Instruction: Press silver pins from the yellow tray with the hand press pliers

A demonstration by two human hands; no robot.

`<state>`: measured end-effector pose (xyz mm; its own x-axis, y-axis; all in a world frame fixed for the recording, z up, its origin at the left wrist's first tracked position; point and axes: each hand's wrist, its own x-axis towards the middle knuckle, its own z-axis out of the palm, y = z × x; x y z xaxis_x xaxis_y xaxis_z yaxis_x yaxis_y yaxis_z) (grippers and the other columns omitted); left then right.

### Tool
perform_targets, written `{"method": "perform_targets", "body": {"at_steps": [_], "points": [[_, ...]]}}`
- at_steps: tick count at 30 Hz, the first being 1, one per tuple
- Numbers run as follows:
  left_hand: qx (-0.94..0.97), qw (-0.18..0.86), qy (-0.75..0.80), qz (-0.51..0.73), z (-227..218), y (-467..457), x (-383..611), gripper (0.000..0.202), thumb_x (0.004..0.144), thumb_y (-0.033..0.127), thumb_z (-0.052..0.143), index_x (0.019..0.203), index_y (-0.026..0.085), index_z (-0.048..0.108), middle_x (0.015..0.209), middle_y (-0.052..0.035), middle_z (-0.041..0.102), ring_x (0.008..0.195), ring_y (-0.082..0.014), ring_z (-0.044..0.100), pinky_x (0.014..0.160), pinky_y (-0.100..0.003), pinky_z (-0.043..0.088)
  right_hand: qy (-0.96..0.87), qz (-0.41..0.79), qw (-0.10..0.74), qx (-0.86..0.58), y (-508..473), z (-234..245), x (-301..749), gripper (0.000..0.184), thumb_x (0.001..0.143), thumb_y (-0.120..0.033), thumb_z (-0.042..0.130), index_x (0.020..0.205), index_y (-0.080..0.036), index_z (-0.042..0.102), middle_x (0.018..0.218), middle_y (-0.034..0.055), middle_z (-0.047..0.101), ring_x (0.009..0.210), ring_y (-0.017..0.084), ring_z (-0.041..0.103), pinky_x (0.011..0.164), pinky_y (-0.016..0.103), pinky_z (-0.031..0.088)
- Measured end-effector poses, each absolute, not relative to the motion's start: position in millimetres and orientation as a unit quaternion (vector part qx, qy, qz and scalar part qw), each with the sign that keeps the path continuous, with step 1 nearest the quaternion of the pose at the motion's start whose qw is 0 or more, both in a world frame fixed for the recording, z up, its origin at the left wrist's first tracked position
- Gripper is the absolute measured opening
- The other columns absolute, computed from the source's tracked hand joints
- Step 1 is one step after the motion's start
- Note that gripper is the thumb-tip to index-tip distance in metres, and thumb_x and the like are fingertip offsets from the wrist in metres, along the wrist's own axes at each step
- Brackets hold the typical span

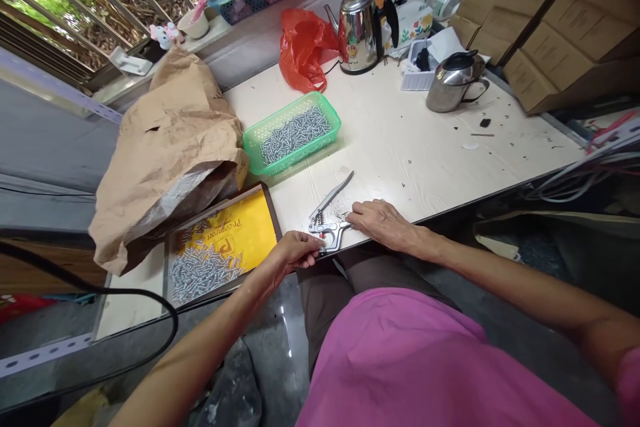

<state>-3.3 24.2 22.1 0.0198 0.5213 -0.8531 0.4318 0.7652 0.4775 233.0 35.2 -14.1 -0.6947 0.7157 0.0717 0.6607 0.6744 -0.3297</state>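
A silver pair of snap-fastener-style pliers (336, 227) lies at the table's front edge, its upper handle raised and a coil spring between the handles. My right hand (383, 223) is closed around the end of the lower handle. At the jaw end, my left hand (300, 250) pinches with thumb and fingertips by the jaw opening; what sits in the pinch is too small to make out. Left of that hand, a shallow tray (273, 213) with a yellow lining holds a heap of small silver metal pieces. Similar pieces fill a green plastic basket (253, 159) farther back.
A crumpled brown paper sack (175, 120) stands at the left. Behind are a red plastic bag (303, 47), an electric kettle (360, 33) and a steel pot (450, 87). Cardboard boxes (560, 33) rise at the right. Small scraps dot the tabletop (380, 127).
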Motion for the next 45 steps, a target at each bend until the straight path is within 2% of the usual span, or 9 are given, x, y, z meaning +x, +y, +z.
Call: {"method": "perform_targets", "body": {"at_steps": [3, 6, 10, 21, 27, 31, 35, 39, 45], "points": [[0.339, 0.628, 0.700, 0.040, 21.0, 24.1, -4.2, 0.035, 0.058, 0.039, 0.082, 0.061, 0.012, 0.060, 0.045, 0.0036, 0.055, 0.035, -0.0045, 0.046, 0.037, -0.017, 0.029, -0.911, 0.155, 0.104, -0.368, 47.3, -5.0, 240.2, 0.032, 0.091, -0.042, 0.055, 0.111, -0.018, 0.061, 0.117, 0.0126, 0.057, 0.101, 0.022, 0.052, 0.082, 0.033, 0.038], [0.338, 0.622, 0.705, 0.045, 19.1, 22.6, -4.9, 0.037, 0.058, 0.041, 0.082, 0.061, 0.012, 0.060, 0.045, 0.0033, 0.056, 0.035, -0.0045, 0.047, 0.037, -0.017, 0.029, -0.917, 0.131, 0.108, -0.362, 71.4, -1.1, 244.0, 0.077, 0.076, -0.058, 0.068, 0.135, -0.014, 0.046, 0.144, 0.0220, 0.036, 0.128, 0.036, 0.035, 0.097, 0.048, 0.035], [0.327, 0.621, 0.709, 0.066, 18.8, 19.4, -4.6, 0.041, 0.054, 0.042, 0.084, 0.071, 0.011, 0.064, 0.049, 0.0042, 0.057, 0.036, -0.0043, 0.047, 0.037, -0.017, 0.030, -0.937, 0.133, 0.028, -0.322, 102.9, -1.1, 239.1, 0.103, 0.063, -0.068, 0.071, 0.140, -0.010, 0.038, 0.144, 0.0238, 0.038, 0.135, 0.042, 0.026, 0.103, 0.059, 0.028], [0.327, 0.605, 0.722, 0.082, 18.5, 15.0, -2.4, 0.043, 0.054, 0.046, 0.084, 0.066, 0.013, 0.060, 0.050, 0.0035, 0.057, 0.037, -0.0049, 0.048, 0.038, -0.017, 0.031, -0.934, 0.116, 0.015, -0.336, 79.8, 8.1, 235.1, 0.065, 0.081, -0.045, 0.062, 0.134, -0.011, 0.045, 0.118, 0.0170, 0.059, 0.110, 0.032, 0.048, 0.102, 0.054, 0.024], [0.471, 0.471, 0.745, 0.023, 29.2, 4.7, 1.0, 0.036, 0.078, 0.047, 0.065, 0.065, 0.014, 0.062, 0.049, 0.0002, 0.055, 0.046, -0.0114, 0.054, 0.049, -0.023, 0.040, -0.937, 0.102, 0.052, -0.329, 68.1, -4.5, 238.0, 0.046, 0.087, -0.036, 0.058, 0.126, -0.013, 0.050, 0.111, 0.0139, 0.062, 0.105, 0.028, 0.050, 0.103, 0.051, 0.019], [0.714, 0.178, 0.675, 0.052, 31.5, 0.7, 14.8, 0.024, 0.086, 0.036, 0.059, 0.100, 0.018, 0.067, 0.092, -0.0068, 0.067, 0.086, -0.0207, 0.062, 0.073, -0.030, 0.048, -0.937, 0.098, 0.068, -0.329, 63.3, -4.4, 236.3, 0.045, 0.087, -0.031, 0.059, 0.127, -0.012, 0.050, 0.112, 0.0141, 0.062, 0.105, 0.029, 0.051, 0.103, 0.050, 0.023], [0.842, 0.089, 0.531, 0.036, 17.5, 19.4, 32.7, 0.056, 0.081, 0.034, 0.067, 0.131, 0.017, 0.048, 0.127, -0.0121, 0.056, 0.112, -0.0263, 0.050, 0.093, -0.038, 0.045, -0.928, 0.104, 0.074, -0.351, 57.9, 1.9, 237.7, 0.054, 0.084, -0.030, 0.062, 0.131, -0.008, 0.046, 0.112, 0.0162, 0.062, 0.105, 0.029, 0.052, 0.098, 0.046, 0.032], [0.871, 0.087, 0.483, -0.024, 9.9, 43.6, 40.1, 0.071, 0.078, 0.037, 0.069, 0.138, 0.014, 0.038, 0.125, -0.0131, 0.056, 0.108, -0.0278, 0.050, 0.093, -0.040, 0.044, -0.919, 0.134, 0.073, -0.364, 51.5, 12.0, 245.0, 0.067, 0.083, -0.033, 0.065, 0.137, -0.006, 0.036, 0.122, 0.0204, 0.055, 0.110, 0.030, 0.050, 0.089, 0.042, 0.041], [0.886, 0.090, 0.452, -0.058, 17.3, 54.7, 42.9, 0.052, 0.079, 0.039, 0.067, 0.124, 0.016, 0.053, 0.107, -0.0100, 0.059, 0.101, -0.0265, 0.052, 0.087, -0.037, 0.045, -0.903, 0.109, -0.009, -0.414, 53.3, 18.6, 236.3, 0.043, 0.084, -0.030, 0.066, 0.118, -0.006, 0.054, 0.114, 0.0179, 0.058, 0.106, 0.029, 0.051, 0.087, 0.038, 0.040]]}}
